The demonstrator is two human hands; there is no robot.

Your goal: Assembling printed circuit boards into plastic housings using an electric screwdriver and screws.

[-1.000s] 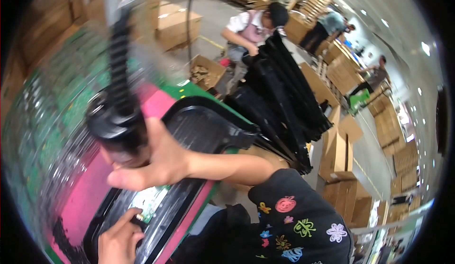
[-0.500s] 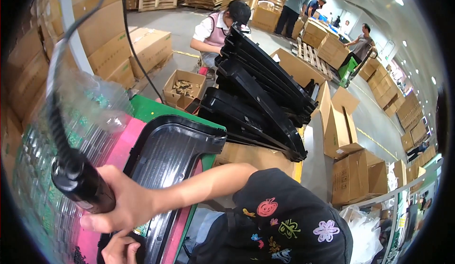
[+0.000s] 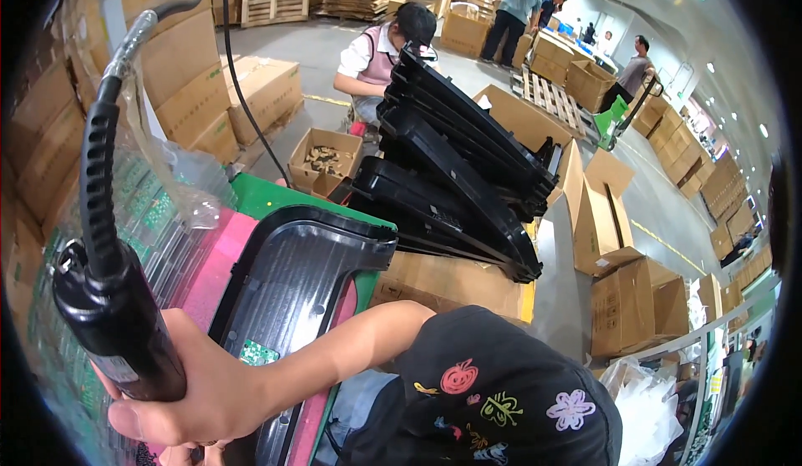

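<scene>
My right hand is closed around a black corded electric screwdriver, held upright with its cable rising from the top. Its lower tip is hidden behind the hand. Only a few fingers of my left hand show, just below the right hand at the lower edge; what they touch is hidden. Under my right forearm lies a long black plastic housing, open side up. Inside it, beside my right wrist, sits a small green circuit board.
The housing lies on a pink and green work surface. Clear plastic trays with green boards are stacked at left. Black housings pile up beyond, near a seated person. A carton of small parts stands behind. Open cartons line the right.
My right hand and the screwdriver have shifted left and slightly down, uncovering more of the circuit board. My left hand has dropped lower and is mostly out of sight.
</scene>
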